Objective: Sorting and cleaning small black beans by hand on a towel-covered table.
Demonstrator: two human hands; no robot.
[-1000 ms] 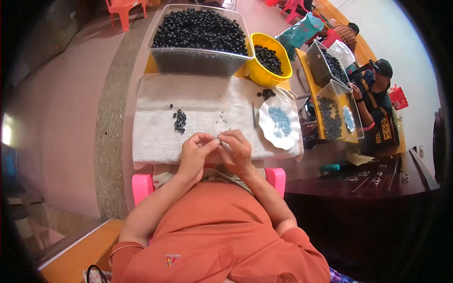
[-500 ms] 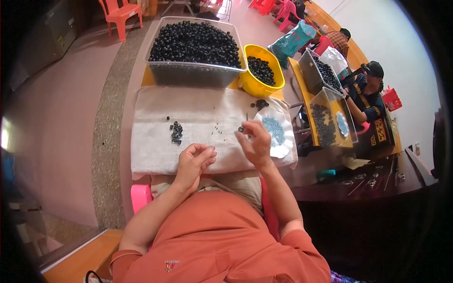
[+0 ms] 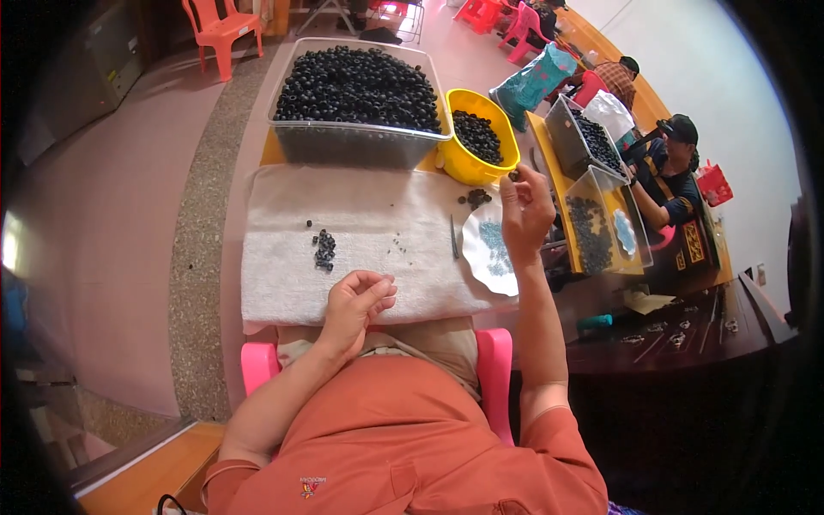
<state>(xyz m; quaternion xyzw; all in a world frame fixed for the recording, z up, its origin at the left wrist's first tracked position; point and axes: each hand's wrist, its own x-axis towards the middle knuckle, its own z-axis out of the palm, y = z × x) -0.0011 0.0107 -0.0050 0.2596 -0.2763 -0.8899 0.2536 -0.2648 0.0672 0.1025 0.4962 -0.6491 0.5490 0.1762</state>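
Note:
My right hand [image 3: 530, 210] is raised beside the yellow tub, with a small black ring-shaped part [image 3: 514, 176] pinched at its fingertips. Over the near edge of the white cloth [image 3: 283, 283], my left hand [image 3: 359, 309] is curled with thumb and fingertips pressed together; whatever they hold is too small to make out. A white scalloped plate [image 3: 475, 260] of tiny bluish pieces [image 3: 493, 243] lies below the right hand, partly covered by it. Several black parts [image 3: 324, 250] form a small cluster on the cloth, and tiny dark bits [image 3: 396, 245] are scattered nearby.
At the back stand a clear bin [image 3: 360, 137] heaped with black parts and a yellow tub [image 3: 468, 174] holding more. Dark brown pieces [image 3: 475, 199] and a thin dark tool [image 3: 454, 236] lie beside the plate. A co-worker [image 3: 674, 172] sits at a yellow table on the right.
My right hand has moved away and to the right, from over the cloth to beside the yellow tub, carrying the black ring-shaped part. My left hand has barely moved.

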